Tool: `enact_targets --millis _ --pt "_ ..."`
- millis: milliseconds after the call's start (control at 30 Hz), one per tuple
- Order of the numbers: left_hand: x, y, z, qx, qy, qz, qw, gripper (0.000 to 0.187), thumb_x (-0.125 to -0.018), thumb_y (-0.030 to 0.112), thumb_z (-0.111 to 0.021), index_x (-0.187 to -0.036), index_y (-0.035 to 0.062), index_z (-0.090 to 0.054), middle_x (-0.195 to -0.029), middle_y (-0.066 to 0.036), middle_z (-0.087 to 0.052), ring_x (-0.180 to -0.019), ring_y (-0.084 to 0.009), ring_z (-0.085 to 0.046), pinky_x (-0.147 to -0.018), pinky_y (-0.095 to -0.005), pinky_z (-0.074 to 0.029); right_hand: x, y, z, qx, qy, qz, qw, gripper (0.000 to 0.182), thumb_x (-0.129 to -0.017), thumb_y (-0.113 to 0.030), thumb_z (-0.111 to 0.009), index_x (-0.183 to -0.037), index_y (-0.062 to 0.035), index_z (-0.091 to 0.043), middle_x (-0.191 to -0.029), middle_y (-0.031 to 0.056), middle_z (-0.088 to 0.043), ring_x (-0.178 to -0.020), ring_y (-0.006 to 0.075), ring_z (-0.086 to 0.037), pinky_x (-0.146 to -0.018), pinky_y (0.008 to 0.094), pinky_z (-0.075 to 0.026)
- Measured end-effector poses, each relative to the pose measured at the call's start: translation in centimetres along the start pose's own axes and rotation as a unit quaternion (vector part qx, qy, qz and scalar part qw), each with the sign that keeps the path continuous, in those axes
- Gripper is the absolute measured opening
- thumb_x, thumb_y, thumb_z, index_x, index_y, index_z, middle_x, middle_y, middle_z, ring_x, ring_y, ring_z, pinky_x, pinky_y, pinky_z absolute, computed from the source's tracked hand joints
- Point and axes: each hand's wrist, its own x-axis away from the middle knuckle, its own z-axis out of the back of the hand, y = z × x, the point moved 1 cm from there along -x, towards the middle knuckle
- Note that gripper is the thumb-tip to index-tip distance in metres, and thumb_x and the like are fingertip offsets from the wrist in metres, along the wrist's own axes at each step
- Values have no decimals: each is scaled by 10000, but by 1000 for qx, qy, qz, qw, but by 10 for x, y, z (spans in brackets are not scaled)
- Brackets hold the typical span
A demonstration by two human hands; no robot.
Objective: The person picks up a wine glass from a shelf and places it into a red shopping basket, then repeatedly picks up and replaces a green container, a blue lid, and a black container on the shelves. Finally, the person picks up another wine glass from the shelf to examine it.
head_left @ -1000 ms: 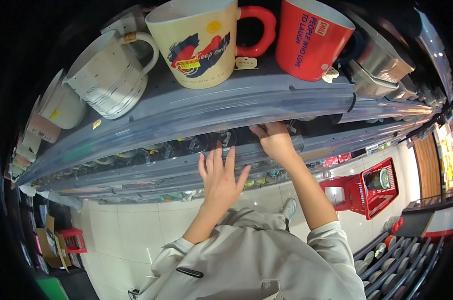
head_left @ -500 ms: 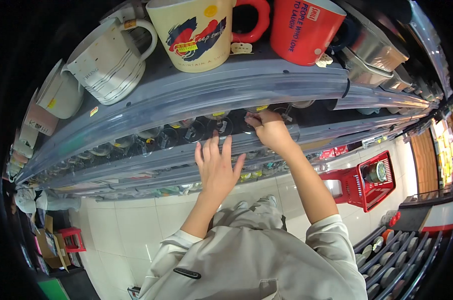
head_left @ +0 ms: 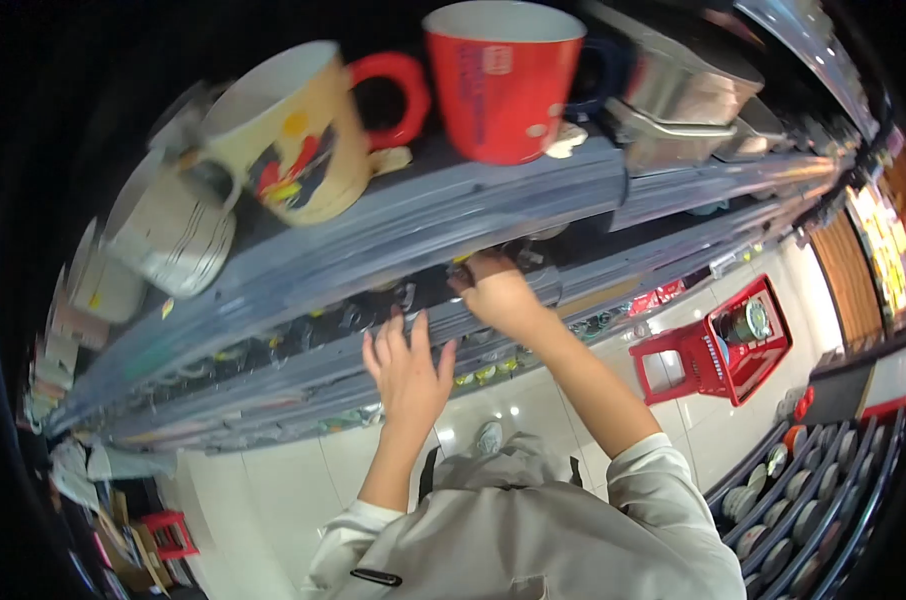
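My right hand [head_left: 500, 297] reaches in under the upper shelf's clear front rail, its fingers curled at a clear glass mug [head_left: 459, 272] on the lower shelf. The upper shelf and blur partly hide the mug. To the left, my left hand [head_left: 410, 372] has its fingers spread, the tips at the lower shelf's front edge and nothing in its grasp. Close to those fingertips is another clear glass mug [head_left: 403, 297]. More clear glassware [head_left: 358, 317] stands in a row going left, some pieces with yellow labels.
On the upper shelf [head_left: 373, 235] stand a cream mug with a red handle [head_left: 298, 140], a red mug [head_left: 503, 90], a white mug [head_left: 168, 230] and metal tins [head_left: 688, 85]. A red basket [head_left: 743, 340] sits on the floor at right, near a rack of dishes [head_left: 803, 500].
The view has turned, so the upper mugs appear shifted left and down. Both hands stay at the lower shelf, the right one still curled at the glassware.
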Motion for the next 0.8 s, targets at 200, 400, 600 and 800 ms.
enact_targets --millis 200,400,600,800 --pt "7 -2 -6 16 62 -43 997 420 -861 205 -594 -1220 4 -508 -1264 -207 -474 -1220 -355 -409 -1054 -501 -234 24 -10 14 46 8 38 998 455 -728 -112 -649 -1141 20 -508 -1210 273 -457 -1070 411 -495 -917 445 -430" --pt "59 -32 -31 327 139 96 930 170 -885 1 -511 -1012 -59 -607 -843 -179 -633 -734 -235 -614 -666 -361 -500 123 1 20 -134 69 100 983 243 -730 26 -577 -967 -29 -566 -1076 118 -517 -1005 311 -528 -820 364 -469" --pt "106 -9 -121 285 -49 13 957 186 -935 97 -489 -968 -8 -639 -579 -70 -561 -522 -147 -546 -530 -307 -453 226 103 8 -110 32 -45 992 241 -696 52 -577 -914 -49 -589 -970 121 -541 -988 312 -534 -833 370 -462" --pt "179 26 -237 264 -443 202 833 294 -956 241 -473 -951 6 -648 -686 -102 -610 -609 -178 -575 -611 -314 -474 286 222 86 -116 110 -202 966 250 -692 82 -537 -904 -40 -588 -938 114 -561 -919 320 -559 -786 385 -474"
